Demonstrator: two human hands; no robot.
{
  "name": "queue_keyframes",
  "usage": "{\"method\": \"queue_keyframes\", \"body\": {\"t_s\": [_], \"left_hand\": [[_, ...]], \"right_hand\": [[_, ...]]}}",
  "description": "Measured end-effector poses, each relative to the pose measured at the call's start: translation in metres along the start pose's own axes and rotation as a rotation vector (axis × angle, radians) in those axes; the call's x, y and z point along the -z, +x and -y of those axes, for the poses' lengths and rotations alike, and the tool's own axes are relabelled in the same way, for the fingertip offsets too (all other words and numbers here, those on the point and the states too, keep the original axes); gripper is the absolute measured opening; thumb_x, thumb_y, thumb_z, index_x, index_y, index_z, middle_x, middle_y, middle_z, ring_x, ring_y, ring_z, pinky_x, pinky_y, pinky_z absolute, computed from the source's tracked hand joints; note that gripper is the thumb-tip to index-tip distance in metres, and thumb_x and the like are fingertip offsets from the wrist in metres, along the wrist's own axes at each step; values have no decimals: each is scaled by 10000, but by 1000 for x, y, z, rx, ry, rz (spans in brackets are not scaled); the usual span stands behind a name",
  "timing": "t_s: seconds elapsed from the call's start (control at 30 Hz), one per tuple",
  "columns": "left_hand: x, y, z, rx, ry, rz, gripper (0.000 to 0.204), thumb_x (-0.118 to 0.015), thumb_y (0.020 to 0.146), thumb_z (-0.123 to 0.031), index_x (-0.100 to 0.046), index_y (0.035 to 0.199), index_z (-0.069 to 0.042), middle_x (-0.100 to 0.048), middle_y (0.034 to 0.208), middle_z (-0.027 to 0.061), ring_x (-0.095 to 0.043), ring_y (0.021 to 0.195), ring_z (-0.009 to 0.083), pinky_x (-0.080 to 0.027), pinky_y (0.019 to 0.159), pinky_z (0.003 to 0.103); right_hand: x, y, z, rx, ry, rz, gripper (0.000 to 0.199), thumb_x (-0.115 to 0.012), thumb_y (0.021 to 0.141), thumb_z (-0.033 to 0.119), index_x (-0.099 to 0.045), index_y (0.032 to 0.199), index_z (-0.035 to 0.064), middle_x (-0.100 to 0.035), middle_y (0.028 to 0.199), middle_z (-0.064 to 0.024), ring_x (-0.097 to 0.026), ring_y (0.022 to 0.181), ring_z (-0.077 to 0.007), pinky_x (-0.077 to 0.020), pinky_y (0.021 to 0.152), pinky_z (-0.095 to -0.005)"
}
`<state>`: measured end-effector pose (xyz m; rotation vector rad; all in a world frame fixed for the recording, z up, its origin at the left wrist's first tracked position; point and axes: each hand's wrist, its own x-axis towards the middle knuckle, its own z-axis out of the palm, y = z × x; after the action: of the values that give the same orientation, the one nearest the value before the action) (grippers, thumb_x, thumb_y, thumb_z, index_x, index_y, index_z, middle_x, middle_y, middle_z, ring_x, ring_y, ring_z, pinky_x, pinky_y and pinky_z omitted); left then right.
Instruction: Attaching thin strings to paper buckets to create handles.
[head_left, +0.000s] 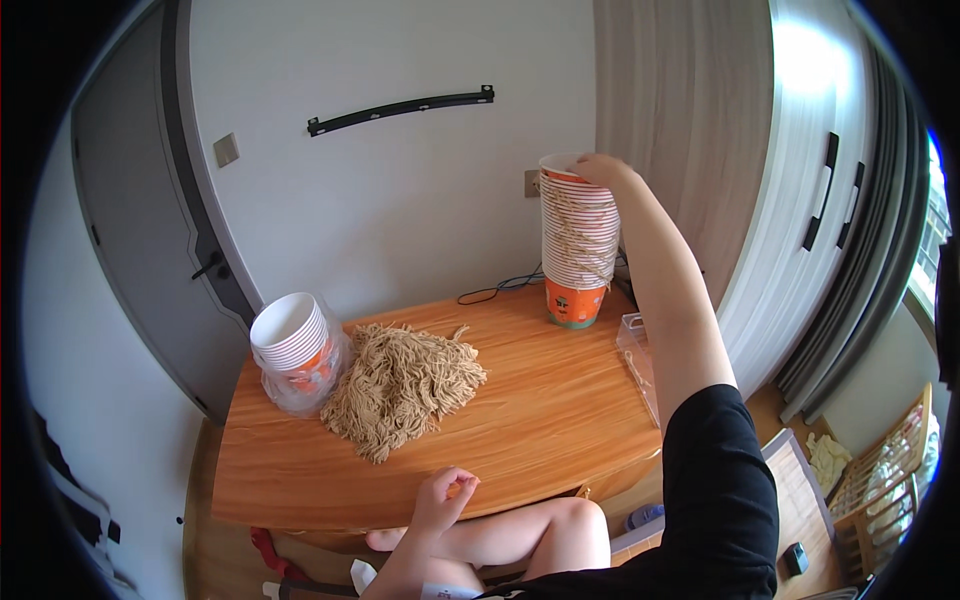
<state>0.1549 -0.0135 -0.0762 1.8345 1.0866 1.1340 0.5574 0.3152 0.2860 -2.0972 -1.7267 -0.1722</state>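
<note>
A tall stack of nested paper buckets [580, 235] stands upright at the table's far right, with beige cords trailing across its white rims. My right hand [600, 170] is at the top bucket's rim, fingers bent over it; their tips are hidden. My left hand [443, 498] hovers by the table's front edge, above my legs, with its fingers curled in and nothing visible in them. A heap of beige twisted cords [405, 385] lies on the table's left half. Left of the heap, touching it, a shorter stack of white-rimmed paper buckets [290, 335] leans in a clear plastic bag.
The wooden table [540, 400] stands against the wall. A clear plastic tray [636, 360] sits at its right edge under my right arm. Black cables [500, 287] lie along the back edge. A wooden rack [885, 480] and a low board [800, 500] are at the lower right.
</note>
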Motion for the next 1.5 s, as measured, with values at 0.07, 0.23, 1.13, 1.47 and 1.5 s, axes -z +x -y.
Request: {"method": "queue_keyframes", "body": {"t_s": [0.07,0.23,1.13,1.47,1.5], "left_hand": [[0,-1,-1,-6,7,-10,151,-705,903,-160,-682,892,-12,-691,832,97,-659,771,202,-506,695,309],[0,-2,-4,-15,53,-4,145,-712,897,-158,-682,883,-17,-688,821,97,-657,759,204,-506,692,308],[277,124,66,-222,317,-1202,960,-839,801,-390,-291,1539,-114,-269,1551,232,-334,1410,394,-305,1155,516],[234,138,107,-271,587,-1092,842,-766,823,-341,-382,1481,17,-353,1521,297,-355,1403,475,-356,1125,539],[237,136,110,-287,583,-1098,809,-752,842,-339,-389,1492,-22,-333,1542,282,-325,1417,486,-333,1136,561]], "right_hand": [[-3,10,-7,18,12,45,813,-526,839,766,-605,1391,175,-522,1483,-112,-412,1418,-330,-226,1172,-592],[-12,33,-14,37,36,153,779,-553,838,740,-624,1369,175,-534,1472,-111,-437,1401,-326,-237,1165,-600],[-134,-245,314,1161,147,-140,516,-565,995,415,-482,1437,161,-307,1599,-151,-345,1426,-386,-295,1157,-533],[-231,-233,467,1054,194,316,335,-584,961,326,-699,1138,67,-698,1121,-181,-657,1040,-349,-507,918,-445],[-231,-232,466,1081,225,320,300,-602,943,297,-728,1054,48,-726,1011,-180,-685,944,-350,-530,852,-441]]}}
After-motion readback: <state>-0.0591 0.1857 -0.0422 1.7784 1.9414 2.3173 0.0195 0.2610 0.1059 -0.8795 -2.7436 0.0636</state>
